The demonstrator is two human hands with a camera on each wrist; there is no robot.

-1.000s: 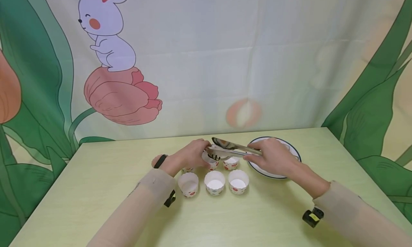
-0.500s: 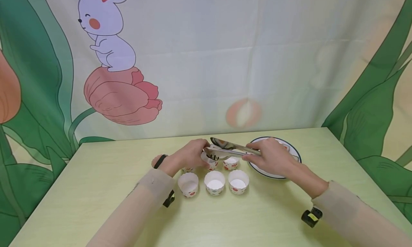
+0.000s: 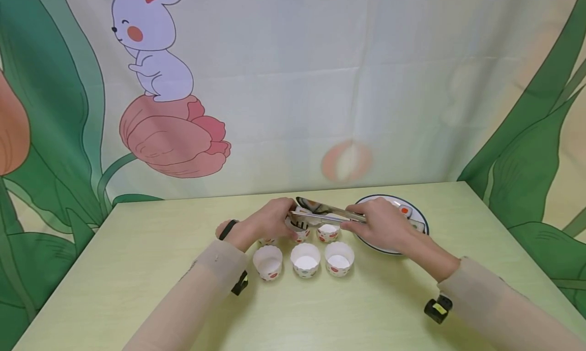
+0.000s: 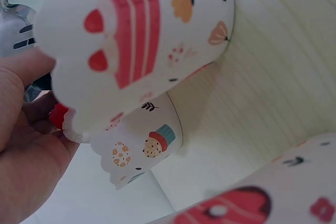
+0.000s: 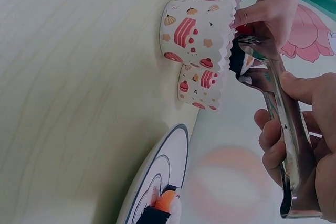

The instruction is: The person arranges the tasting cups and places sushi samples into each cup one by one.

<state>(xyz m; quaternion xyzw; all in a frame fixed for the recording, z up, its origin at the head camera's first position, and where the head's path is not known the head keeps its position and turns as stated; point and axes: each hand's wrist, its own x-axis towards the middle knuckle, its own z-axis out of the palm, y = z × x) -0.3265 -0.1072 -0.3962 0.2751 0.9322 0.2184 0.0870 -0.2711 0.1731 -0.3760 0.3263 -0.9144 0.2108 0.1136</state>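
In the head view, my left hand (image 3: 274,218) grips a patterned paper baking cup (image 3: 300,234) in the middle of the back row. Its fingers curl at the scalloped rim, partly hidden by nearer cups in the left wrist view. My right hand (image 3: 382,224) holds metal tongs (image 5: 289,129), their heads reaching over that cup. Between the heads sits a dark-wrapped sushi roll (image 5: 237,59), partly covered by the metal. A small red thing (image 4: 59,115) shows beside the left fingers; its kind is unclear.
Three white paper cups stand in the front row, including the middle cup (image 3: 305,262). Another cup (image 3: 328,233) stands at the back right. The blue-rimmed plate (image 3: 380,246) to the right bears sushi pieces (image 3: 405,210). A printed cloth (image 3: 274,86) hangs behind the table.
My right hand and the tongs have shifted slightly left, uncovering more sushi on the plate. The left hand stays almost still at the cup.
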